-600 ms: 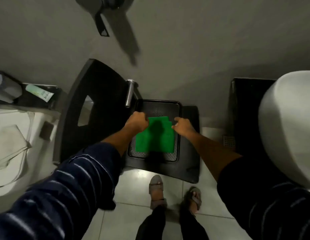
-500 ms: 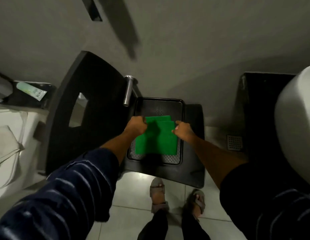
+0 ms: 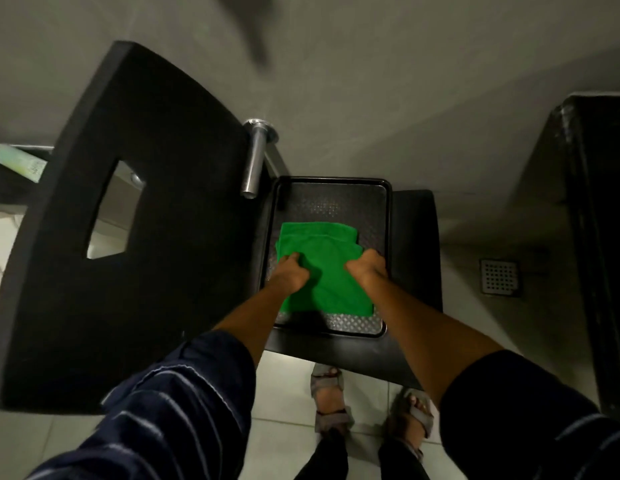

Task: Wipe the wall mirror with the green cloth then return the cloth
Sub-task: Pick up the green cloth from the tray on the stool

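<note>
While both hands sit on the green cloth (image 3: 324, 271) at the frame's centre, the sensible move is a firm, even grasp at both sides. The left hand (image 3: 290, 274) pinches a fold; the right hand (image 3: 368, 269) curls over the cloth's edge. It lies folded, bright green, in the black tray (image 3: 331, 195).

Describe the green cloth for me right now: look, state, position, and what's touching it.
The green cloth is bright green, soft-looking fabric, folded into layers with stepped edges at its far side. It lies flat in the black tray, covering the middle and near part. The left hand and right hand both press or pinch it, bunching a crease between them. Whether either grip is closed is unclear.
</note>
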{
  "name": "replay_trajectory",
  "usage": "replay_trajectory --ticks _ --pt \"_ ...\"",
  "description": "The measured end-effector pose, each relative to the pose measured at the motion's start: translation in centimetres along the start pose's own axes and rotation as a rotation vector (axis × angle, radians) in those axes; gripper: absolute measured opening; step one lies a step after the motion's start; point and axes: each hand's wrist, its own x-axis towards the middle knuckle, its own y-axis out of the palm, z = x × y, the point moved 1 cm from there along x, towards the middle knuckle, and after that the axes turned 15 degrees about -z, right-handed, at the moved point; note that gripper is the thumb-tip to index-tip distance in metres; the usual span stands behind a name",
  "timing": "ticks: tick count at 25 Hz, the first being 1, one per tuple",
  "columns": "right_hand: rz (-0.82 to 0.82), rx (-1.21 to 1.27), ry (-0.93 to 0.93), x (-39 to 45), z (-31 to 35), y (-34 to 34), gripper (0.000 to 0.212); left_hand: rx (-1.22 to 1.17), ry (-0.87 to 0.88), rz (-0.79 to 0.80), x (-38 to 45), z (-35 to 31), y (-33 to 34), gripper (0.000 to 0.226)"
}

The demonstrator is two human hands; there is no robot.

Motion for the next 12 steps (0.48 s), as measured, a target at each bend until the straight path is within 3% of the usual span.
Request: replay_trajectory --ticks 4,8,12 --pt "0.233 0.461 0.022 -2.0 0.9 -3.3 0.033 -0.056 -0.038 0.067 -2.8 -1.5 -0.9 0.055" --pt "0.403 0.675 -0.059 -5.5 3.1 -10.8 0.036 -0.354 -0.123 0.029 -6.5 -5.2 -4.6 0.054" --pt "0.455 0.762 -0.158 -9.0 5.4 -20.8 0.034 -0.717 -0.229 0.051 -12.5 -9.9 -9.9 0.020"
